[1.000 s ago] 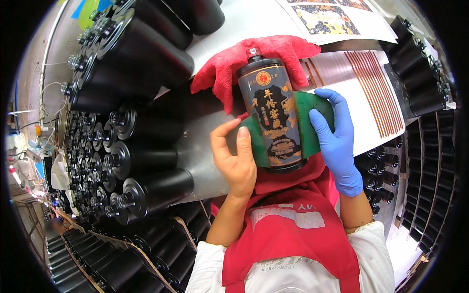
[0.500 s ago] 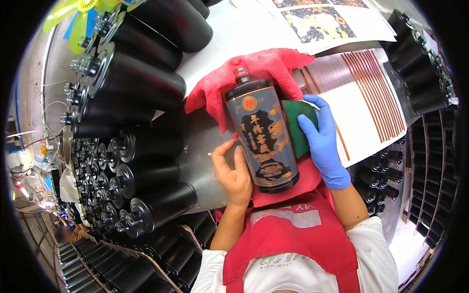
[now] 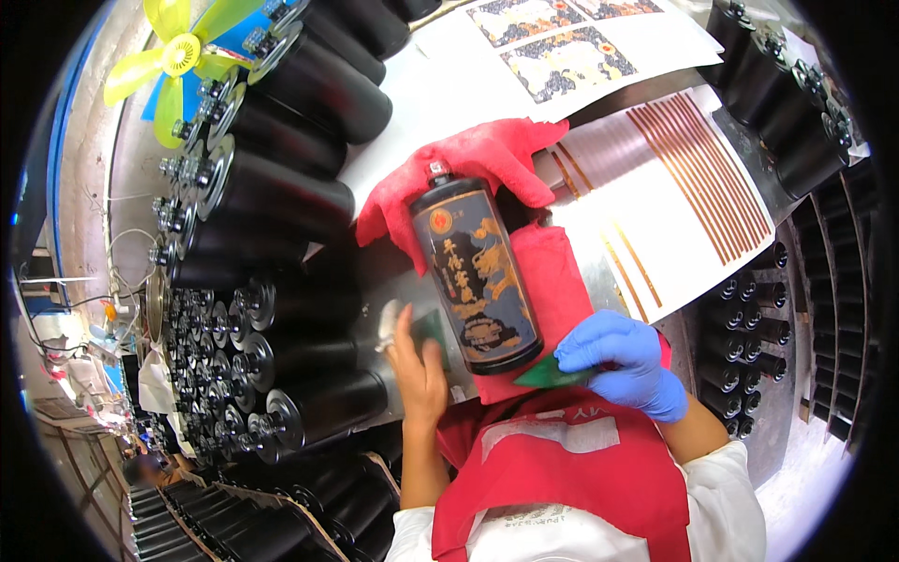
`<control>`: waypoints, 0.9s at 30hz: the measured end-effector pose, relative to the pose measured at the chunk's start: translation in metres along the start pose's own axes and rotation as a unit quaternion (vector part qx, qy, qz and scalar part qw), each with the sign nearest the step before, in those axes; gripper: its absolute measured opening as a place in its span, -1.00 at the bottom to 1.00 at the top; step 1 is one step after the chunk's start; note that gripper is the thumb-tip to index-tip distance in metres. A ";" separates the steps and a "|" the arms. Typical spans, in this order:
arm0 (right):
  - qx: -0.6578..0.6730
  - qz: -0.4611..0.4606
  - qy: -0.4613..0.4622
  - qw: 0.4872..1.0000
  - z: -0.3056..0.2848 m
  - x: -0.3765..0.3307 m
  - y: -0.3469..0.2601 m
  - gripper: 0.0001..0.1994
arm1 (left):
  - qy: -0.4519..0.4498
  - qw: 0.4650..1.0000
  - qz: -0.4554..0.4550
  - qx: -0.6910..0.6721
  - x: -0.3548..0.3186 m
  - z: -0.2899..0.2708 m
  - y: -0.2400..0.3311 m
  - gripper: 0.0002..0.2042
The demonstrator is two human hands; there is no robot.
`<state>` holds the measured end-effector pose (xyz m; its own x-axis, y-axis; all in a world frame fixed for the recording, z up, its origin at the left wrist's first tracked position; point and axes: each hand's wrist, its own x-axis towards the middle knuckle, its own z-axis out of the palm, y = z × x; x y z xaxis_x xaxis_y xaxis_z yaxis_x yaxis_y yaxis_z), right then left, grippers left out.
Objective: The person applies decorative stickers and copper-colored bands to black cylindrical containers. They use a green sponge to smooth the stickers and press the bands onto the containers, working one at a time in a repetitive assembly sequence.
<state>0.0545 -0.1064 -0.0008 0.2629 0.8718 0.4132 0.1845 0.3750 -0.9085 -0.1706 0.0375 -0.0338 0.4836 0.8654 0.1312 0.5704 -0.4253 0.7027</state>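
A glossy dark bottle (image 3: 476,273) lies on a soft red cloth (image 3: 487,164). The gloved right hand (image 3: 623,361) pinches a thin green scraper (image 3: 548,375) at the bottle's base. The bare left hand (image 3: 417,370) lies flat, fingers loosely open, beside the bottle.

Bare left hand (image 3: 417,370) lies flat, fingers forward; blue-gloved right hand (image 3: 623,361) curls, pinching.

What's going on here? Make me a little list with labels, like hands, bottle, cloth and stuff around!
Left hand: bare, flat on the metal table, beside the bottle
Right hand: blue glove, holding a green piece
Bottle: dark, gold label, lying on a red cloth
Around: black rollers, striped sheet, yellow fan
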 end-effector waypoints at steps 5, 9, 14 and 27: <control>0.103 0.216 0.067 0.969 -0.009 0.106 0.009 -0.81 | -0.107 0.971 0.132 -0.167 -0.008 0.004 0.048 -0.06; 0.099 0.133 0.133 0.977 -0.003 0.154 0.034 -0.82 | -0.085 0.982 0.069 -0.157 -0.010 0.019 0.027 -0.14; -0.053 -0.167 0.036 0.984 0.015 0.049 0.030 -0.74 | -0.039 0.978 0.068 -0.192 -0.010 0.024 0.023 -0.24; -0.160 -0.179 -0.128 0.962 0.016 0.047 -0.008 -0.71 | 0.131 0.974 0.172 -0.060 -0.012 0.017 0.040 -0.21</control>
<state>0.0506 -0.0632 0.0254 -0.1061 0.7686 0.6309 0.5130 0.5858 -0.6274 -0.1425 0.0055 -0.0187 0.4373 0.7213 0.5370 0.3148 -0.6822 0.6599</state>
